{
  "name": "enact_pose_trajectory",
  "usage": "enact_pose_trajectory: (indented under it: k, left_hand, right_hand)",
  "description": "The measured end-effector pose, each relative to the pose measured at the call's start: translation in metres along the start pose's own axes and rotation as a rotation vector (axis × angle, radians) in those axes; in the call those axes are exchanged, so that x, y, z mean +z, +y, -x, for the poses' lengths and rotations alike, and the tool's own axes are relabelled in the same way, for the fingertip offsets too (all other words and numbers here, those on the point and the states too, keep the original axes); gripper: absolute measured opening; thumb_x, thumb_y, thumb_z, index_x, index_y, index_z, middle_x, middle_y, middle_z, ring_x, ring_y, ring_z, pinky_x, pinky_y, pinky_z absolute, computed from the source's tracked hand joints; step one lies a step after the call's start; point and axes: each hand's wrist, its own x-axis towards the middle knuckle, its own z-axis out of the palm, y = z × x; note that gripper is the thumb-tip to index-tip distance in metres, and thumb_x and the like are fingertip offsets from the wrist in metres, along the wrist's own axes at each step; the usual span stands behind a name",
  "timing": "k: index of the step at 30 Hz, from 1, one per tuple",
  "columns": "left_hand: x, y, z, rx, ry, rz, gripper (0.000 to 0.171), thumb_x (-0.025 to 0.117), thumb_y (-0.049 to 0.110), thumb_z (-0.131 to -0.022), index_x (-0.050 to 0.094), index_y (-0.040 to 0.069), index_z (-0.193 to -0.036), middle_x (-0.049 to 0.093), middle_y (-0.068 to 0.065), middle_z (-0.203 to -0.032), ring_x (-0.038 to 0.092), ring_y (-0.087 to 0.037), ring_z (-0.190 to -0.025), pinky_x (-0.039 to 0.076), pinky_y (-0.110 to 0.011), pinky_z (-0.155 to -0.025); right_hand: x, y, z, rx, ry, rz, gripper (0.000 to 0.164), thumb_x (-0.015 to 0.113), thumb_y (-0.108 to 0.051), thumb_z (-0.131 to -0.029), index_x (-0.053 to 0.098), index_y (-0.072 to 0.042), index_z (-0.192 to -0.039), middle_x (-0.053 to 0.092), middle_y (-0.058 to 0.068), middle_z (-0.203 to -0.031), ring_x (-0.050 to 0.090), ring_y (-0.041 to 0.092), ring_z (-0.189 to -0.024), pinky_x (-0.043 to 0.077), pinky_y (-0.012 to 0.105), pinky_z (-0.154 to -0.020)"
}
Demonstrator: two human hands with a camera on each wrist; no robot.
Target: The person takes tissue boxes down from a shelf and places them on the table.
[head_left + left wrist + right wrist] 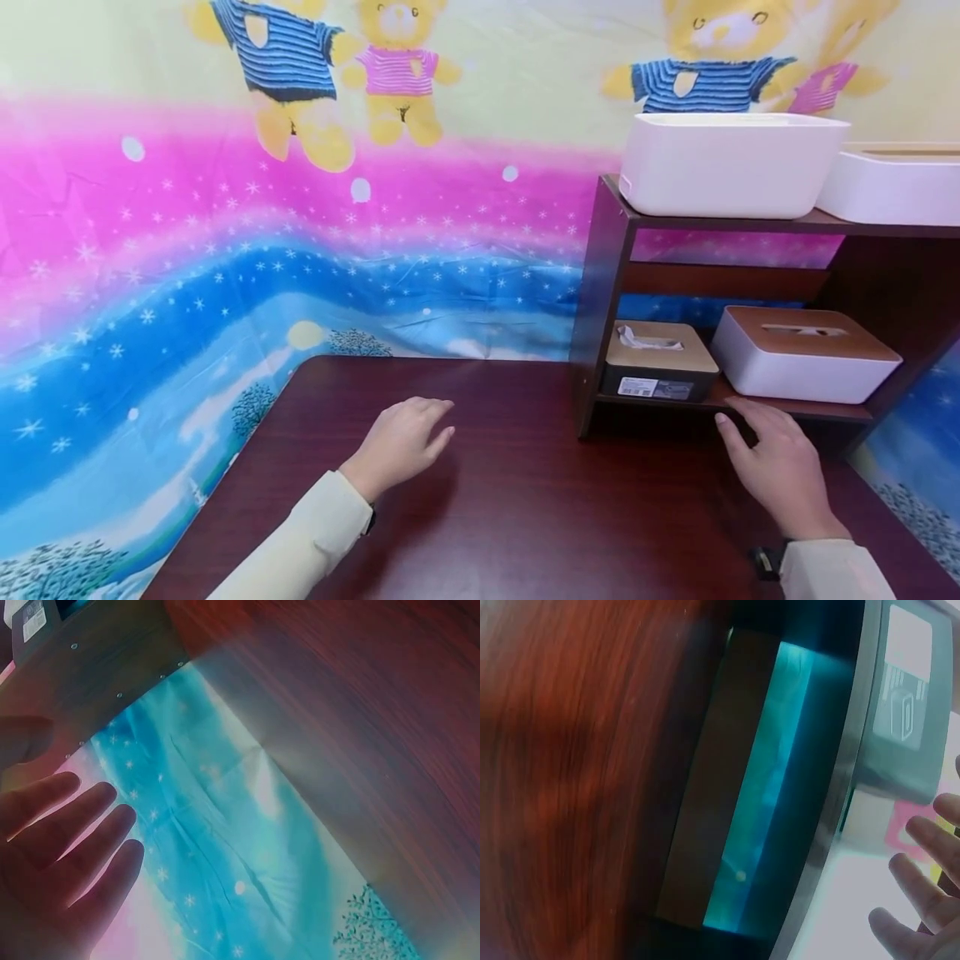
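My left hand (403, 443) hovers over the left part of the dark wooden table, fingers relaxed and holding nothing. In the left wrist view its fingers (90, 825) spread loosely before the backdrop. Over on the right, my right hand (783, 467) is raised in front of the shelf's lower board, its fingers apart and nothing in them. Nearest to it are a white tissue box with a brown lid (813, 354) and a smaller dark tissue box with a tan lid (660, 362), a tissue poking from its slot. The right wrist view shows the dark box's label (904, 682) close by.
The dark wooden shelf (600, 308) stands at the back right of the table (517, 500). On its top sit a white open bin (731, 167) and another white box with a brown top (892, 187). A printed bear-and-snowflake cloth (420, 275) hangs behind.
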Motion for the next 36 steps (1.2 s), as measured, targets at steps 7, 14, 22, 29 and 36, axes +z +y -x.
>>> enact_pose_trajectory:
  k: [7, 14, 22, 29, 36]
  left_hand:
    - [0.007, 0.004, -0.008, 0.033, -0.023, -0.002, 0.036, 0.057, 0.035, -0.083, 0.062, 0.012, -0.111, 0.063, 0.0, -0.104, 0.057, -0.015, -0.093, 0.047, -0.034, -0.079]
    - [0.016, 0.01, -0.009, 0.026, -0.038, 0.002, 0.037, 0.057, 0.035, -0.083, 0.062, 0.012, -0.112, 0.063, 0.001, -0.105, 0.057, -0.014, -0.095, 0.046, -0.034, -0.079]
    - [0.028, 0.018, -0.015, 0.056, -0.054, -0.007, 0.039, 0.055, 0.037, -0.084, 0.061, 0.013, -0.113, 0.063, 0.0, -0.104, 0.058, -0.014, -0.094, 0.047, -0.034, -0.079]
    - [0.03, 0.024, -0.025, 0.067, -0.055, -0.011, 0.041, 0.055, 0.038, -0.084, 0.059, 0.011, -0.116, 0.063, -0.001, -0.105, 0.059, -0.015, -0.092, 0.047, -0.034, -0.077]
    - [0.039, 0.035, -0.031, 0.068, 0.006, 0.01, 0.043, 0.055, 0.039, -0.084, 0.058, 0.01, -0.116, 0.064, -0.001, -0.101, 0.06, -0.015, -0.088, 0.049, -0.034, -0.074]
  right_hand:
    - [-0.001, 0.019, -0.005, 0.067, 0.006, 0.022, 0.047, 0.051, -0.035, -0.089, 0.051, -0.003, -0.124, 0.05, 0.024, -0.119, 0.039, 0.042, -0.109, 0.026, 0.058, -0.087]
    - [-0.003, 0.038, -0.006, 0.137, -0.012, 0.01, 0.051, 0.049, -0.038, -0.09, 0.048, -0.002, -0.126, 0.046, 0.028, -0.121, 0.038, 0.046, -0.108, 0.025, 0.059, -0.087]
    - [-0.005, 0.05, -0.007, 0.205, -0.041, 0.0, 0.054, 0.048, -0.039, -0.09, 0.043, -0.003, -0.13, 0.042, 0.029, -0.124, 0.036, 0.049, -0.109, 0.024, 0.06, -0.087]
    - [-0.004, 0.068, -0.013, 0.288, -0.059, -0.032, 0.07, 0.048, -0.04, -0.089, 0.021, 0.002, -0.139, 0.03, 0.032, -0.131, 0.029, 0.052, -0.112, 0.021, 0.062, -0.087]
    - [-0.005, 0.082, -0.016, 0.392, -0.017, -0.15, 0.08, 0.049, -0.038, -0.088, 0.005, 0.004, -0.14, 0.014, 0.033, -0.138, 0.017, 0.05, -0.122, 0.016, 0.061, -0.093]
